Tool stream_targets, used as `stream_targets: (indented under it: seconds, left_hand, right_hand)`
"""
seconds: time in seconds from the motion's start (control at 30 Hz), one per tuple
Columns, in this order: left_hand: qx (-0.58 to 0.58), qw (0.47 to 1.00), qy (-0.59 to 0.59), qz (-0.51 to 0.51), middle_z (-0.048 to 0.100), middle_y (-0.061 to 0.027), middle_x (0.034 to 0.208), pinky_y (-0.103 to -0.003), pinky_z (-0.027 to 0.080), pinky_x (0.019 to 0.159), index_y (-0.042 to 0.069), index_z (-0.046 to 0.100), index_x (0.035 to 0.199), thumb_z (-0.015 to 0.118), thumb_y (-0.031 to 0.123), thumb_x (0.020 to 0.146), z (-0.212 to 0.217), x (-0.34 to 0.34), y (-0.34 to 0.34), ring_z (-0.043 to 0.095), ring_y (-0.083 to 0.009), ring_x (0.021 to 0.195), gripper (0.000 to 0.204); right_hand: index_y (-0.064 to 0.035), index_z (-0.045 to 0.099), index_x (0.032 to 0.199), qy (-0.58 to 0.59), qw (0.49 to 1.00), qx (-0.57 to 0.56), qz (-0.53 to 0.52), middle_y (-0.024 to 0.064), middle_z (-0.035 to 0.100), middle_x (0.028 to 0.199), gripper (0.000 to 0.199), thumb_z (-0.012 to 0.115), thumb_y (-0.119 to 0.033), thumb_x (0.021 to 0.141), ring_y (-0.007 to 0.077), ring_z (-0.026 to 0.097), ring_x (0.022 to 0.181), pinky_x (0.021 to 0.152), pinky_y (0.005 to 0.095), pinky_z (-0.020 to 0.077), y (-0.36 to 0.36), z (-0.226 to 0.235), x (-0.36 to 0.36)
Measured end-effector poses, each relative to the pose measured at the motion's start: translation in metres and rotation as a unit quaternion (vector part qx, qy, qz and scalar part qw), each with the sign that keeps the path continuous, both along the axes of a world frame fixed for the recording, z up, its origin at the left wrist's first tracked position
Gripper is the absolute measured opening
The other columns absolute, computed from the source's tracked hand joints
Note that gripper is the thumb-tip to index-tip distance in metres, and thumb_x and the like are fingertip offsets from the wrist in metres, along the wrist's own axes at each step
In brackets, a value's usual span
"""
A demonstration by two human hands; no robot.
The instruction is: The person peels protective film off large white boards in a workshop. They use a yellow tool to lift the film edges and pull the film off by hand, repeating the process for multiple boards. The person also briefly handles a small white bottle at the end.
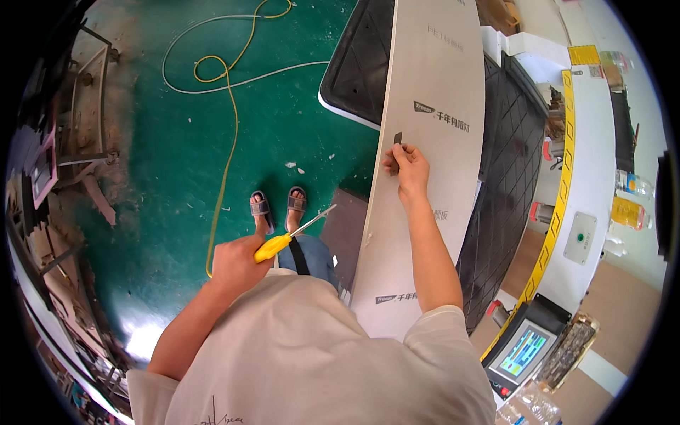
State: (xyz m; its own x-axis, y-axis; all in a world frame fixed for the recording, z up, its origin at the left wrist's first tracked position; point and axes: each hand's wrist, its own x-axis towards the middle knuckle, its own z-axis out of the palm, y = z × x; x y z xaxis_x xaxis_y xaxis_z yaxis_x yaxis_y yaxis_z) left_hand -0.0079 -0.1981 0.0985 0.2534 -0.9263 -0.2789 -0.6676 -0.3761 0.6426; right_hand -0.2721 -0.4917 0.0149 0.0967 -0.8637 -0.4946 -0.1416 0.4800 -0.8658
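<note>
Left grip (237, 265) is clenched around a yellow-handled screwdriver (292, 234), its shaft pointing up-right toward the white board (432, 177). Right grip (407, 168) pinches a small dark piece (397, 138) against the board's left edge. Green floor (177, 163) carries a yellow cable (228, 113) and a white one.

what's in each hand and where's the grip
The left hand grips a screwdriver by its yellow handle. The right hand pinches a small dark piece by its lower end, against the white panel.
</note>
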Motion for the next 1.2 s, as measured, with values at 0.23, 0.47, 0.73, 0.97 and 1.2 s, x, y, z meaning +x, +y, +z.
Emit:
stream_targets:
  seconds: [0.23,0.47,0.73,0.97,1.2]
  left_hand:
    - [0.067,0.995,-0.042,0.055,0.066,-0.0124,0.071,-0.046,0.05,0.059,0.009,0.067,0.082,0.077,0.026,0.081,0.008,-0.027,-0.019,0.064,-0.0364,0.064,0.02]
    - [0.134,0.98,-0.085,0.121,0.071,-0.0147,0.111,-0.045,0.054,0.077,0.01,0.072,0.112,0.075,0.02,0.085,-0.032,-0.013,0.06,0.068,-0.0365,0.092,0.029]
    - [0.312,0.911,-0.029,0.267,0.071,-0.0193,0.079,-0.046,0.054,0.07,0.003,0.071,0.11,0.072,0.03,0.086,-0.123,0.014,0.192,0.071,-0.0393,0.08,0.036]
    - [0.338,0.872,0.056,0.35,0.071,-0.0119,0.071,-0.041,0.054,0.064,0.007,0.07,0.115,0.071,0.031,0.086,-0.124,0.007,0.183,0.071,-0.0256,0.063,0.039]
    - [0.32,0.914,0.017,0.248,0.072,-0.0223,0.088,-0.047,0.053,0.077,0.009,0.07,0.121,0.071,0.034,0.087,-0.105,-0.003,0.14,0.069,-0.0431,0.091,0.043]
  right_hand:
    - [0.005,0.059,0.13,-0.042,0.993,-0.021,0.112,0.0123,0.074,0.097,0.034,0.064,-0.011,0.1,0.0154,0.069,0.074,0.062,0.0288,0.0529,-0.049,-0.008,0.0]
    - [-0.0096,0.075,0.095,0.309,0.742,-0.545,0.238,0.0097,0.07,0.098,0.012,0.068,-0.019,0.09,0.0325,0.065,0.095,0.082,0.0429,0.0529,-0.222,-0.017,0.044]
    - [-0.0095,0.065,0.091,0.236,0.685,-0.544,0.424,0.0086,0.063,0.094,0.003,0.065,-0.011,0.088,0.0323,0.062,0.095,0.077,0.0443,0.0523,-0.237,-0.025,0.053]
    - [-0.0075,0.064,0.092,0.156,0.66,-0.487,0.551,0.0105,0.059,0.091,0.007,0.062,-0.009,0.085,0.033,0.06,0.089,0.069,0.0429,0.051,-0.081,-0.008,-0.021]
    - [-0.0079,0.069,0.1,0.238,0.738,-0.516,0.365,0.0107,0.06,0.089,0.01,0.064,-0.012,0.092,0.0331,0.061,0.084,0.074,0.0421,0.0504,-0.185,-0.01,0.031]
